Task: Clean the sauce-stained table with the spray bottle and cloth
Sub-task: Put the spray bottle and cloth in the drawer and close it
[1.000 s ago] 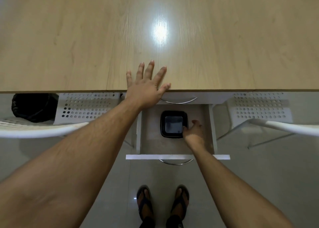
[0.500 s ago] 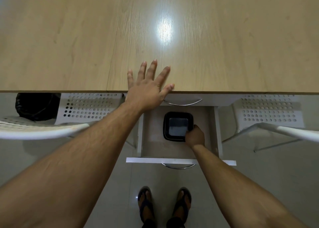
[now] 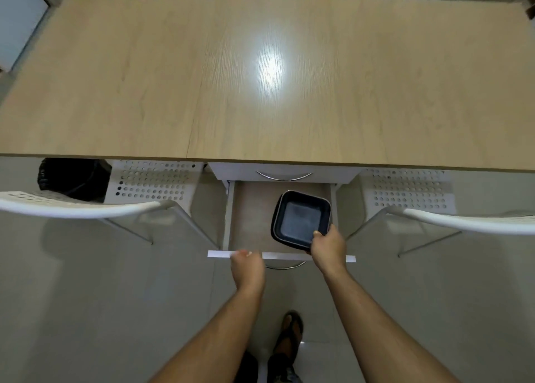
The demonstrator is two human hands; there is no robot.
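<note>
Wooden table (image 3: 144,78) fills the upper half of the frame, with a light glare at centre. Below its near edge, centre frame, the lower drawer (image 3: 252,223) is pulled out. Right hand (image 3: 328,248) grips the near right corner of a black square container (image 3: 301,219), thumb over the rim; container sits tilted over the drawer's right side. Left hand (image 3: 247,265) is at the drawer's white front panel, left of its handle, fingers curled; blurred, so cannot tell whether it grips the panel. White perforated chairs (image 3: 153,180) at left and right. Black bin (image 3: 72,178) under the table, left. No spray bottle or cloth in view.
</note>
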